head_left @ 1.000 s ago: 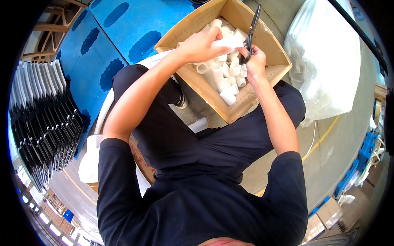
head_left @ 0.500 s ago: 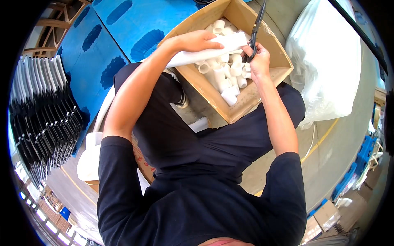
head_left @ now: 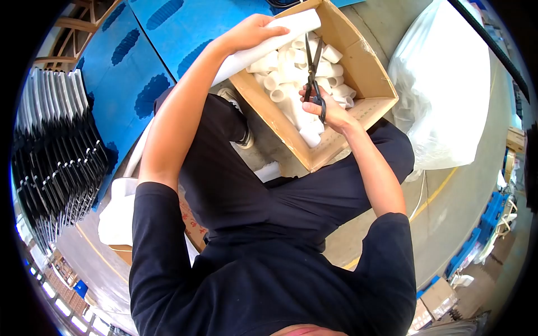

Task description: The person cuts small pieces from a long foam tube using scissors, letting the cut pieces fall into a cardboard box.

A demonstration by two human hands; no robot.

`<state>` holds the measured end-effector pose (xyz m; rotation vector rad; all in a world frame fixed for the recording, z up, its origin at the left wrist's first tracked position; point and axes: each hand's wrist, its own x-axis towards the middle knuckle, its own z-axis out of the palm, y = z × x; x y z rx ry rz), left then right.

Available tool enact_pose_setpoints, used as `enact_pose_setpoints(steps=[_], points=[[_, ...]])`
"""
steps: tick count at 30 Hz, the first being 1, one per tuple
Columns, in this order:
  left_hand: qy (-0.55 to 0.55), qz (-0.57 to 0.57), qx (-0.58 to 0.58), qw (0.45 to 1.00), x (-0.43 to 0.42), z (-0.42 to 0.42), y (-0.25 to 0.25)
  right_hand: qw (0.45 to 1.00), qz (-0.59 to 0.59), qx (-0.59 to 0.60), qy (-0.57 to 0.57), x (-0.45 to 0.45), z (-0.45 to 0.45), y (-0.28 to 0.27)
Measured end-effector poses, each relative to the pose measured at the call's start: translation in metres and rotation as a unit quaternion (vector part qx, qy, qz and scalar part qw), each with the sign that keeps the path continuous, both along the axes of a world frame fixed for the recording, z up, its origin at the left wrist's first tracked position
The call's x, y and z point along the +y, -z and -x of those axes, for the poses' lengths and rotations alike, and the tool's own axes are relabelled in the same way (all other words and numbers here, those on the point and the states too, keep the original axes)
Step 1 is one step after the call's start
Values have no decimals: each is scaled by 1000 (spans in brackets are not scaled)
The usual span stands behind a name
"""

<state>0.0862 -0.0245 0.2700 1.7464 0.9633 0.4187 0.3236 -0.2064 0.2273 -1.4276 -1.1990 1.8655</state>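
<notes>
My left hand (head_left: pixel 247 35) is wrapped round a long white foam tube (head_left: pixel 301 23), whose free end juts over the cardboard box (head_left: pixel 363 73). My right hand (head_left: pixel 329 111) grips a pair of black scissors (head_left: pixel 312 70) by the handles. Their blades are parted and point away from me, just below the tube's end and apart from my left hand. Inside the box lie several short white tube pieces (head_left: pixel 277 95), some showing their hollow ends.
A blue surface (head_left: pixel 117 84) with dark patches lies at the left, beside a stack of black and white frames (head_left: pixel 56 162). A large white plastic bag (head_left: pixel 443 95) stands right of the box. My legs (head_left: pixel 224 151) are spread around the box's near corner.
The tube's end has risen up and left with my left hand. My right hand has moved down and left over the box, turning the scissors, whose blades now show spread.
</notes>
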Motion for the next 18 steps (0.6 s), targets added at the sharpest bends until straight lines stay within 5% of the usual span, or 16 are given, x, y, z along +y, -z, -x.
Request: enact_pose_setpoints(steps=[18], points=[[44, -2, 52, 998, -28, -26, -4, 989, -74, -128, -8, 8, 11, -5]])
